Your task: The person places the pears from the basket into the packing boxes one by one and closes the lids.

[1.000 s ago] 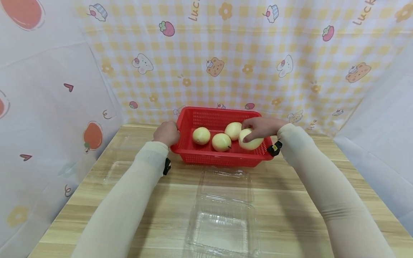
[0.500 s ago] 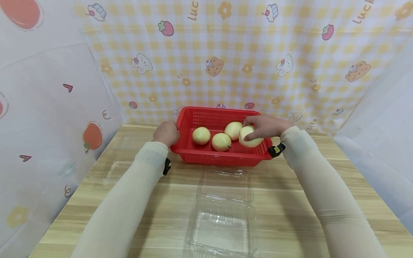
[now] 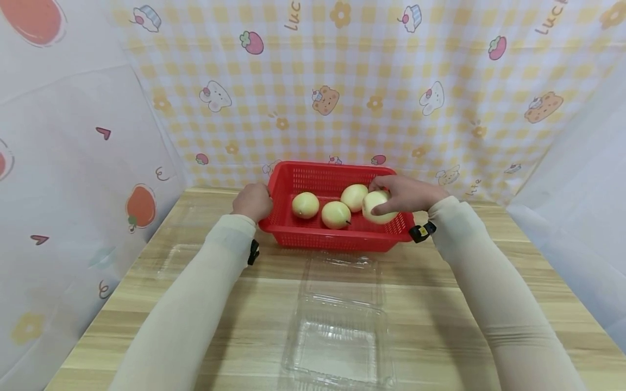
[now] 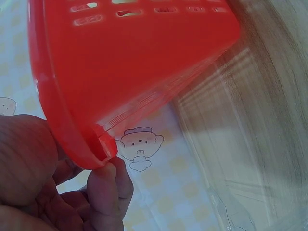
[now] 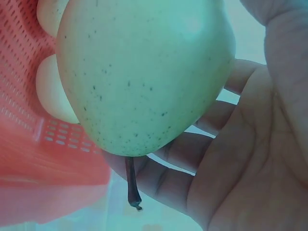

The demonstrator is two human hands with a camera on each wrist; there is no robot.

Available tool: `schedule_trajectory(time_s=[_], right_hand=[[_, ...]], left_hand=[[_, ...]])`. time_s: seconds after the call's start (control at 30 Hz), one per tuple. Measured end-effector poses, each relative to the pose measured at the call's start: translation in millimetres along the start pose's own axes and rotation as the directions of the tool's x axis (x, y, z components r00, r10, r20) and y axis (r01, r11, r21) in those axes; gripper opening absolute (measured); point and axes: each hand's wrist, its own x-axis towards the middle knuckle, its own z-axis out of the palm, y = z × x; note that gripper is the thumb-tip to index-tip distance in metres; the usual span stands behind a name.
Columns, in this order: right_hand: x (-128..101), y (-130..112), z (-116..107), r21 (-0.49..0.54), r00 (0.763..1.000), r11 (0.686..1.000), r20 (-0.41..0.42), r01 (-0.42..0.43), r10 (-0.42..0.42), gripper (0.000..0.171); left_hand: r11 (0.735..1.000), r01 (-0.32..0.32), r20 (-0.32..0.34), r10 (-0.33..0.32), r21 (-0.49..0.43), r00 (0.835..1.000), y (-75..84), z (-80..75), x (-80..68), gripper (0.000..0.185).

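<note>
A red perforated plastic basket [image 3: 337, 243] stands at the back of the table. My left hand [image 3: 252, 202] grips its left rim; in the left wrist view the fingers [image 4: 103, 197] curl under the rim's edge. At the basket's right end my right hand [image 3: 408, 194] holds a pale yellow pear [image 3: 379, 207], fingers and thumb around it. Seen from the right wrist, that pear [image 5: 149, 82] is speckled and has a dark stem. The other pears lie in the basket: one at the left [image 3: 305, 206], one in the middle [image 3: 335, 215] and one behind [image 3: 354, 197].
In front of the basket an open clear plastic clamshell box [image 3: 337, 347] lies on the wooden table [image 3: 430, 326], its lid toward the basket. More clear plastic [image 3: 181, 258] lies at the left. A patterned cloth [image 3: 332, 70] hangs behind.
My right hand, with the pear in it, has shifted slightly up and to the right. The left hand and the basket look unmoved.
</note>
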Motion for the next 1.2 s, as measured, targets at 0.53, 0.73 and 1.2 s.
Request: schedule_trajectory(time_s=[0.53, 0.73, 1.2], right_hand=[[-9, 6, 6, -0.021, 0.997, 1.0, -0.075, 0.018, -0.02, 0.038], [-12, 5, 7, -0.032, 0.996, 0.999, -0.085, 0.021, -0.024, 0.038], [-16, 3, 12, -0.069, 0.991, 0.995, -0.11, 0.071, -0.078, 0.036]], left_hand=[[1.0, 0.002, 0.017, -0.002, 0.002, 1.0, 0.3, -0.5, -2.2, 0.017], [1.0, 0.002, 0.007, -0.002, -0.006, 1.0, -0.8, 1.0, -2.3, 0.016], [1.0, -0.006, -0.005, 0.006, 0.001, 1.0, 0.2, 0.4, -1.5, 0.015]])
